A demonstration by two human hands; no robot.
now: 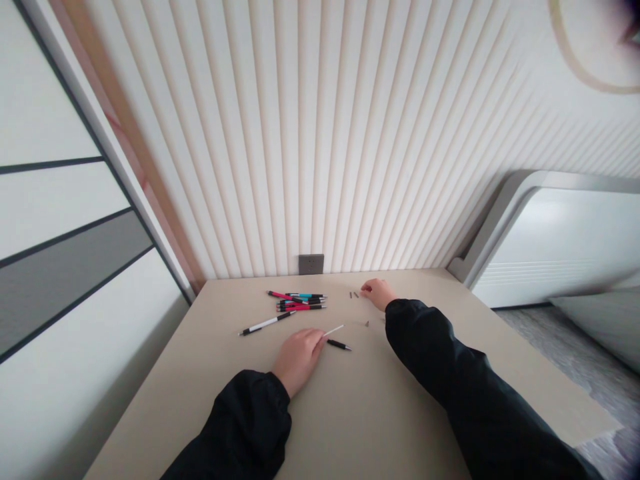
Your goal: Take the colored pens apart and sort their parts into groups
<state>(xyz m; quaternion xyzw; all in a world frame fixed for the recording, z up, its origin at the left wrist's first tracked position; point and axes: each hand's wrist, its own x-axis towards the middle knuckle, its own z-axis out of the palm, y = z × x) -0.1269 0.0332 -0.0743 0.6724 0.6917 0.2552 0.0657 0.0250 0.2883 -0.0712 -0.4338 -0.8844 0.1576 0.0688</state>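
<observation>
My left hand (300, 357) is closed on a thin white refill (334, 330), which points to the upper right. A short black pen part (339, 345) lies on the table just right of these fingers. My right hand (377, 293) is farther back on the table, its fingers pressed together beside small metal pieces (354, 295); what they hold, if anything, is too small to make out. Another tiny piece (367, 323) stands nearer me. A white and black pen (267, 323) lies at the left, in front of a pile of red, blue and black pens (301, 307).
The beige table (215, 360) meets a ribbed white wall (310, 133) with a dark socket (311, 264). A paneled cabinet (60, 287) stands at the left. On the right are a white headboard (560, 233) and grey bedding (600, 327).
</observation>
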